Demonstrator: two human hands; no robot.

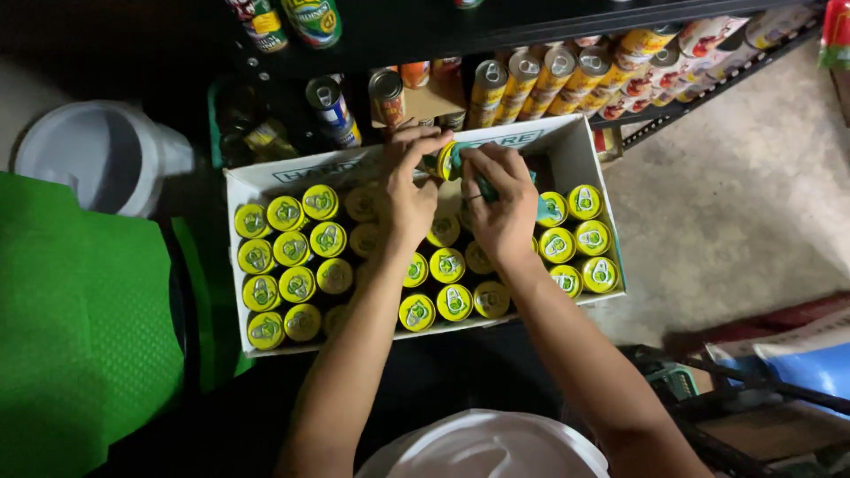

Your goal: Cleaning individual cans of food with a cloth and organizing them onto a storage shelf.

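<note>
Hands meet over the far middle of the white cardboard box [567,155], and both of yours are busy with the same thing. Your left hand [407,195] has its grip curled closed around one end of a can lying on its side [453,159], fingertips wrapped over its yellow lid and teal wall. Your right hand [500,199] closes on the other side of that can, its fingers bent down over the teal body, so the can is pinched between the two grips just above the packed rows and close to the box's far wall. Below and around your wrists, yellow-lidded cans [292,248] stand upright in tight rows, filling the box on the left and along the near edge, with another cluster at the right end. Beyond the box, a dark shelf [531,22] carries rows of other cans [567,80] lying with their pull-tab ends toward you. A white bucket [97,150] sits to the far left, next to a green fabric sheet [80,327]. The floor [744,204] on the right is pale concrete.
</note>
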